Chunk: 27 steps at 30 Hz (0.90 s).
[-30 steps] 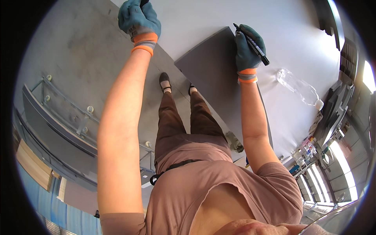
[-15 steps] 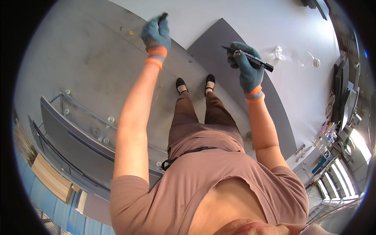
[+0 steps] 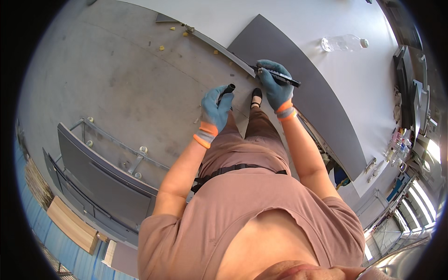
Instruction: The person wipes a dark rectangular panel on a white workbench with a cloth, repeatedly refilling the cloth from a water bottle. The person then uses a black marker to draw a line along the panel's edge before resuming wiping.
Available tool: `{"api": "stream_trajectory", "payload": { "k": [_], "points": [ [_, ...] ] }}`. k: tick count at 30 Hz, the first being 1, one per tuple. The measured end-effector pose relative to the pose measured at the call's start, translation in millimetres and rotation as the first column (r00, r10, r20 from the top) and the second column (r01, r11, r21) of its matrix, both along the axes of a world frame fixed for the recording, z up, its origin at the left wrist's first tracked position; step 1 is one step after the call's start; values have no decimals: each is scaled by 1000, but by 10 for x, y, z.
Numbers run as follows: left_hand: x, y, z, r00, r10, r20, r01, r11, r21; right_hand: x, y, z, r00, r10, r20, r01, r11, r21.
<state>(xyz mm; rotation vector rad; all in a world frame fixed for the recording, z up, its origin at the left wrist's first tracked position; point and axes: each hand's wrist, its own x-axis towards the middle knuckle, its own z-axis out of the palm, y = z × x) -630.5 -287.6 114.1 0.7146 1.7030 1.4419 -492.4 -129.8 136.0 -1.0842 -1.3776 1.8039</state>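
My left hand (image 3: pixel 216 108), in a blue-grey coated glove with an orange cuff, is closed around a short black marker cap (image 3: pixel 229 89). A little farther right, my right hand (image 3: pixel 277 88) wears the same kind of glove. It grips an uncapped black marker (image 3: pixel 292 82) whose tip points left, toward the table edge. The two hands are apart, in front of my body. Beneath and beside the right hand lies a dark grey panel (image 3: pixel 305 79) with a curved outline in this view. I cannot tell whether the marker tip touches anything.
The panel lies on a white table (image 3: pixel 205 16), where a clear plastic bottle (image 3: pixel 343 43) rests on its side. Behind on the left stands a wheeled cart (image 3: pixel 100 168) with dark panels. Yellow scraps (image 3: pixel 162 48) dot the grey floor (image 3: pixel 116 70). Assorted items (image 3: pixel 399 144) crowd the right side.
My left hand has come back toward my body and rightward, closer to the right hand, still with the cap. My right hand has shifted left with the marker. The whole view has shifted slightly.
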Motion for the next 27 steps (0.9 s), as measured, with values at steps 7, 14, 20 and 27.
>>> {"api": "stream_trajectory", "payload": {
  "k": [7, 14, 20, 27],
  "points": [
    [62, -526, -395, 998, 35, -46, -41, 991, -129, -423, 288, -882, 998, 25, 63, -37, 979, 202],
    [166, -754, -516, 986, 107, 129, -71, 964, -255, -532, 297, -1008, 975, 63, 211, -127, 944, 304],
    [180, -714, -581, 978, 155, 143, -121, 967, -222, -508, 315, -1108, 964, 38, 265, -145, 906, 398],
    [149, -662, -616, 968, 159, 194, -108, 962, -250, -505, 331, -1168, 965, 37, 259, -162, 862, 481]
  ]
}}
